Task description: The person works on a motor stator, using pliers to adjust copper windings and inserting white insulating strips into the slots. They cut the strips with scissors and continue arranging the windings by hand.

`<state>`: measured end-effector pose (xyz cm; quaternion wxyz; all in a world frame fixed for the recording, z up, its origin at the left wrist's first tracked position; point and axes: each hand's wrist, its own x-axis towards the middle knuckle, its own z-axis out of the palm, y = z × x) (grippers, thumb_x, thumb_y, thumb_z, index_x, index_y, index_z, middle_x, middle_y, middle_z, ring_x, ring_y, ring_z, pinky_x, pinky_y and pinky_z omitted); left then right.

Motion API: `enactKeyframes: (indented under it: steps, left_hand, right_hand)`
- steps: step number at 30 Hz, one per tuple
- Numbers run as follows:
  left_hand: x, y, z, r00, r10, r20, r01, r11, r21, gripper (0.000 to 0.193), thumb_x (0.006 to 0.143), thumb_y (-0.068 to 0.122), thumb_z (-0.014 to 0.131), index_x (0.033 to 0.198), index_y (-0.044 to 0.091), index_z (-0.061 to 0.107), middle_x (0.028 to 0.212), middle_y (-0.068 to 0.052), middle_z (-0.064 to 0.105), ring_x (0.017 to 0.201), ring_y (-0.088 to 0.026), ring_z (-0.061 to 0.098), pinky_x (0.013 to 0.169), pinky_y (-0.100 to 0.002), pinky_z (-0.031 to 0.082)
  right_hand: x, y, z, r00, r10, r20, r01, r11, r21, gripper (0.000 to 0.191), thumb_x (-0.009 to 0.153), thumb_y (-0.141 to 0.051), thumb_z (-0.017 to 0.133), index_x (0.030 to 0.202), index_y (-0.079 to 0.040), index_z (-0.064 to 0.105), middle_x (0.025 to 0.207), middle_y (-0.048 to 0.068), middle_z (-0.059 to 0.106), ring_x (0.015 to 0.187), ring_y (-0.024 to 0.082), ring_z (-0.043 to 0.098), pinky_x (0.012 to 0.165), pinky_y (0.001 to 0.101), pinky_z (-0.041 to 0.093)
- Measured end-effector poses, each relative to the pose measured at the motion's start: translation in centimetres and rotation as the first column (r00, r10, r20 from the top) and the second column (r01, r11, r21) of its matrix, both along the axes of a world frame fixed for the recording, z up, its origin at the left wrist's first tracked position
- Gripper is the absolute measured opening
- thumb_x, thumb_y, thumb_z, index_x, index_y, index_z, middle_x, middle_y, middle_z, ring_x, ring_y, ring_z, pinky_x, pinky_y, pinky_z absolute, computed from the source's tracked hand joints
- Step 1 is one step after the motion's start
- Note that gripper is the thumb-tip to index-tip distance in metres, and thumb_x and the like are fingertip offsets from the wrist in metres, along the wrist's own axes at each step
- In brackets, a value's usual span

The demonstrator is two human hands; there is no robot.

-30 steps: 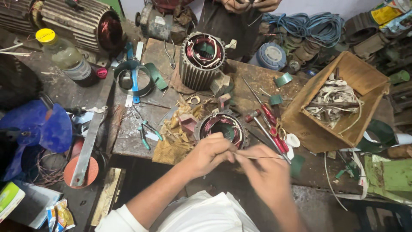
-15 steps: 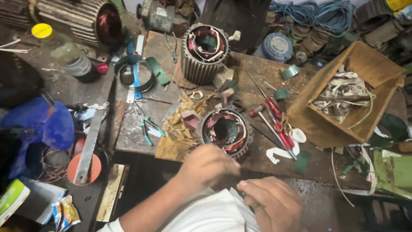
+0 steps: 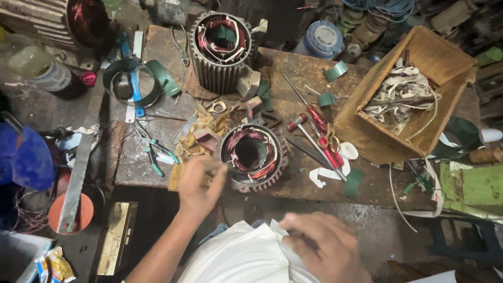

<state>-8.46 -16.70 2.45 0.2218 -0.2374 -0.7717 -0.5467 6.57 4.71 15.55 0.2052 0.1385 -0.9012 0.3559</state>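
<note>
A small motor stator (image 3: 254,156) with copper and red windings lies on the wooden workbench (image 3: 293,68) in front of me. My left hand (image 3: 200,186) rests at its left rim, fingers curled and touching the edge of the windings. My right hand (image 3: 325,246) is low, near my white shirt (image 3: 246,259), fingers bent against the cloth; whether it holds anything I cannot tell. A larger finned stator (image 3: 222,50) stands behind.
Red-handled screwdrivers and a hammer (image 3: 319,136) lie right of the small stator. A cardboard box (image 3: 408,94) of white strips stands at the right. Green-handled pliers (image 3: 157,154), a metal ring (image 3: 131,84), a bottle (image 3: 44,71) and a saw blade (image 3: 73,183) are at the left.
My right hand has pulled back from the small stator down to my shirt. My left hand has stayed by the stator's left rim. The view has shifted closer to the bench.
</note>
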Motion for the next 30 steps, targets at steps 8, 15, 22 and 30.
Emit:
enactKeyframes:
  steps: [8, 15, 22, 30]
  left_hand:
    - [1.4, 3.5, -3.0, 0.704, -0.259, 0.661, -0.058, 0.907, 0.417, 0.017, 0.097, 0.018, 0.072, 0.093, 0.005, 0.062, 0.084, 0.003, 0.063, 0.077, -0.004, 0.055, 0.069, -0.023, 0.047]
    - [4.6, 6.6, -2.5, 0.675, -0.156, 0.721, -0.029, 0.971, 0.237, 0.015, 0.095, 0.018, 0.071, 0.091, 0.004, 0.067, 0.084, 0.005, 0.065, 0.075, -0.003, 0.053, 0.067, -0.020, 0.044]
    - [8.7, 9.7, -3.3, 0.591, -0.015, 0.806, -0.227, 0.956, 0.184, 0.018, 0.098, 0.017, 0.068, 0.089, 0.002, 0.066, 0.080, 0.003, 0.061, 0.074, -0.003, 0.051, 0.067, -0.022, 0.042]
    - [12.6, 11.5, -5.6, 0.598, -0.002, 0.801, -0.326, 0.913, 0.246, 0.017, 0.097, 0.017, 0.069, 0.088, 0.003, 0.066, 0.076, 0.005, 0.059, 0.070, -0.002, 0.049, 0.061, -0.021, 0.039]
  right_hand:
    - [0.6, 9.2, -2.3, 0.958, -0.192, 0.211, 0.198, 0.980, -0.006, 0.019, 0.085, -0.006, 0.076, 0.104, -0.005, 0.075, 0.095, 0.007, 0.079, 0.082, 0.015, 0.078, 0.071, 0.0262, 0.060]
    - [0.7, 18.1, -2.3, 0.912, -0.301, 0.280, 0.285, 0.954, 0.096, 0.019, 0.085, -0.012, 0.075, 0.104, -0.007, 0.076, 0.095, 0.007, 0.078, 0.081, 0.019, 0.077, 0.069, 0.0280, 0.059]
    - [1.7, 25.2, -2.7, 0.823, -0.414, 0.389, 0.404, 0.908, 0.111, 0.020, 0.087, -0.015, 0.073, 0.106, -0.009, 0.076, 0.092, 0.008, 0.076, 0.072, 0.017, 0.075, 0.057, 0.0283, 0.059]
    - [1.3, 28.0, -6.3, 0.898, -0.239, 0.369, 0.207, 0.971, 0.123, 0.020, 0.087, -0.015, 0.074, 0.106, -0.009, 0.075, 0.096, 0.009, 0.076, 0.076, 0.019, 0.075, 0.063, 0.0301, 0.058]
